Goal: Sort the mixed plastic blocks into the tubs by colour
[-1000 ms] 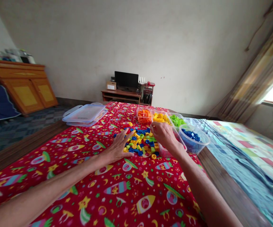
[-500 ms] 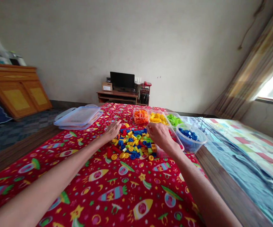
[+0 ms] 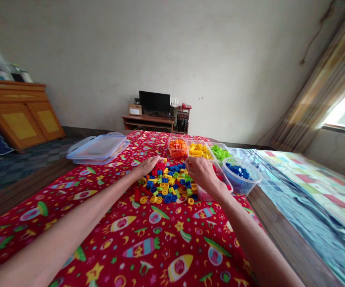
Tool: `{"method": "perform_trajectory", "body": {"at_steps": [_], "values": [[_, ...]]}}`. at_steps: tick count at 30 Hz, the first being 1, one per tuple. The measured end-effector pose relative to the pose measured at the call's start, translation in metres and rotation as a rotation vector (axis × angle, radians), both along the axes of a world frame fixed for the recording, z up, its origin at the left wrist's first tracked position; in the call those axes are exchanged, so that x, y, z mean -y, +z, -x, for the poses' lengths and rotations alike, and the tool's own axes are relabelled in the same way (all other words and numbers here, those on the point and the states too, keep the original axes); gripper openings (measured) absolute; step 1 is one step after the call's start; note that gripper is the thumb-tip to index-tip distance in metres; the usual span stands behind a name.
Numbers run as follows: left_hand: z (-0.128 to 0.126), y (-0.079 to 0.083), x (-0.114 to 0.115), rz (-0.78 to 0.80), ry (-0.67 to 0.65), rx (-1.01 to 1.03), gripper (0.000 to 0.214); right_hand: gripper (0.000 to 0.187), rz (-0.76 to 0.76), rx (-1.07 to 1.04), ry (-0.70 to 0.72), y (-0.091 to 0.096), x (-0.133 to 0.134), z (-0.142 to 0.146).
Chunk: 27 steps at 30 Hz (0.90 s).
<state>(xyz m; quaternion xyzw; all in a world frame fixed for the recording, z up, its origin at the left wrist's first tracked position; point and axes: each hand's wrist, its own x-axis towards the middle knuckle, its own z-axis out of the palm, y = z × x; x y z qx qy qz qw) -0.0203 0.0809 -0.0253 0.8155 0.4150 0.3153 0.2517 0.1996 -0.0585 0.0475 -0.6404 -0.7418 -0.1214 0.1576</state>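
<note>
Loose toy bricks (image 3: 172, 184) in yellow, blue, green and red lie heaped on a red patterned cloth (image 3: 148, 255). At the heap's far left edge, my left hand (image 3: 148, 166) has its fingers closed over red toy bricks (image 3: 159, 166), partly hiding them. My right hand (image 3: 201, 170) is closed above the right side of the heap, by the sorting boxes; whatever its fingers hold is hidden. Round yellow and blue wheel-like pieces (image 3: 168, 198) lie along the heap's near edge. A clear box with red pieces (image 3: 224, 177) is partly behind my right hand.
Clear boxes of orange bricks (image 3: 178, 148), yellow bricks (image 3: 200, 150) and green bricks (image 3: 219, 152) stand behind the heap. A round tub (image 3: 246, 185) with blue bricks is at the right. Stacked plastic lids (image 3: 99, 146) lie at the left.
My left hand has moved right across the heap's far edge, and its fingers have come down over red bricks. My right hand stays closed in nearly the same place.
</note>
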Motion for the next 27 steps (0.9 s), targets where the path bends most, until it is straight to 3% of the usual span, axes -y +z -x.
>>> {"method": "perform_trajectory", "body": {"at_steps": [6,10,15,19,23,27], "values": [[-0.004,-0.005,-0.032,0.022,0.157,-0.076,0.069,0.036,0.019,0.031,-0.014,0.002,0.002,0.003],[-0.016,-0.006,-0.040,0.071,0.128,-0.119,0.068,0.035,0.025,0.036,-0.027,0.001,0.001,0.001],[-0.031,-0.002,-0.027,0.123,-0.040,-0.149,0.075,0.036,0.004,0.035,-0.007,0.000,0.000,0.001],[-0.036,0.009,-0.009,0.095,-0.186,-0.217,0.068,0.036,0.000,0.032,0.003,0.002,0.002,0.002],[-0.028,0.015,0.003,-0.032,-0.196,-0.320,0.058,0.035,0.024,0.037,-0.014,0.003,0.002,0.003],[-0.017,0.011,0.012,-0.139,-0.145,-0.323,0.053,0.036,0.042,0.041,0.008,0.000,0.004,0.010]]}}
